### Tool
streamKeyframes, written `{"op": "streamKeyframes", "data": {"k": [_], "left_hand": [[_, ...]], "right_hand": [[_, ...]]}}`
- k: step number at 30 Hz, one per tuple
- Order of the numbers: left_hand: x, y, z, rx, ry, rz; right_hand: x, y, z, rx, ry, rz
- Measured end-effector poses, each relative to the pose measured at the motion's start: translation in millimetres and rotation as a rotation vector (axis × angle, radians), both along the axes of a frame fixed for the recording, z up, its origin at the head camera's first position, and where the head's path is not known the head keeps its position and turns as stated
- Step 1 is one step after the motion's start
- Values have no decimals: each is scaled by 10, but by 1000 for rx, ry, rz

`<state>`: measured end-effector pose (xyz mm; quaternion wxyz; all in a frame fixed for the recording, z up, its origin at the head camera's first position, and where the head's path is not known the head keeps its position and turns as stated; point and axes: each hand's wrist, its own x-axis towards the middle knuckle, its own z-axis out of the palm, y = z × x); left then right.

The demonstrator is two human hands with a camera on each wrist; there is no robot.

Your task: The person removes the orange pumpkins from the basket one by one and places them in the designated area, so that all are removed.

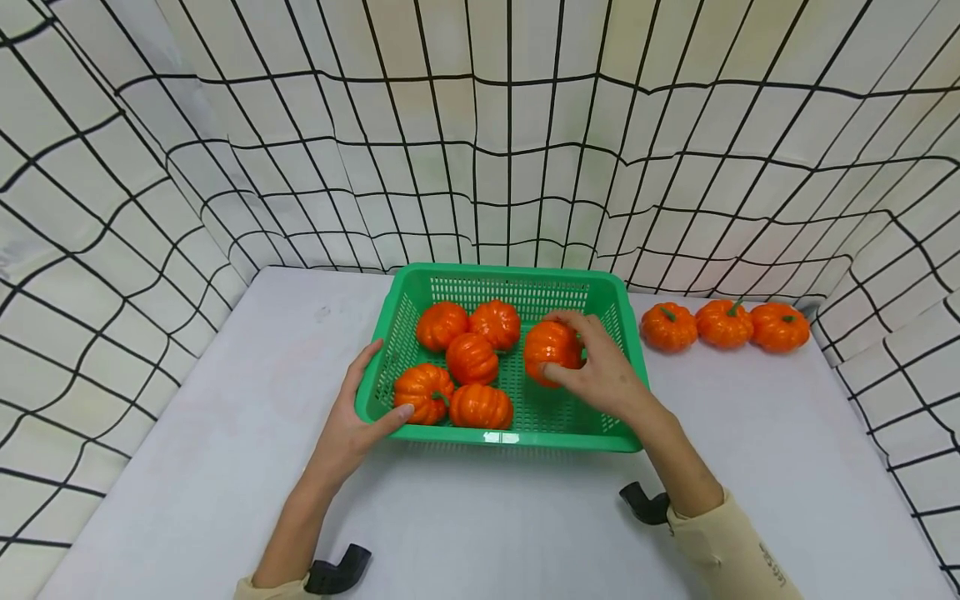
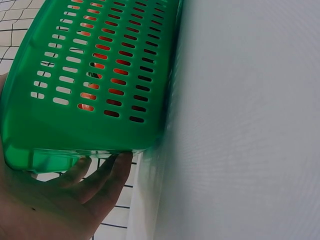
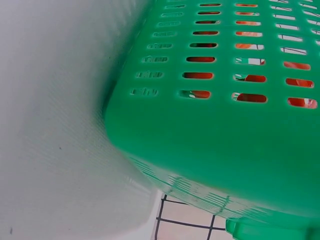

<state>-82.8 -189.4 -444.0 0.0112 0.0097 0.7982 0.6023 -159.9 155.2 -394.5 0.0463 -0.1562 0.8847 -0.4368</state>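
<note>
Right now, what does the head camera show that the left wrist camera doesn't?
Only the head view shows the right hand gripping a pumpkin inside the basket, five more pumpkins lying in it, and three pumpkins in a row on the table to the right. Only the left wrist view shows the fingers curled under the basket's rim from below. Both show the left hand holding the green basket's near left corner.

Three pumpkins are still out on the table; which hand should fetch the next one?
Right, probably. The right hand grips a pumpkin inside the basket, nearer the three pumpkins; the left hand holds the basket's far corner.
</note>
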Motion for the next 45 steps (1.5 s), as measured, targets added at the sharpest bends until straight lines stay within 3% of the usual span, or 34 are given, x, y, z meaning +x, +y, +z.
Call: {"op": "streamKeyframes", "data": {"k": [28, 32, 37, 45], "left_hand": [[-5, 9, 5, -5, -7, 5], [-6, 6, 5, -9, -2, 7], [-6, 0, 1, -9, 1, 7], [2, 3, 10, 2, -8, 4]], "right_hand": [[-8, 26, -5, -102, 49, -48], [1, 25, 19, -133, 20, -90], [17, 25, 26, -95, -18, -125], [25, 56, 23, -137, 13, -81]]}}
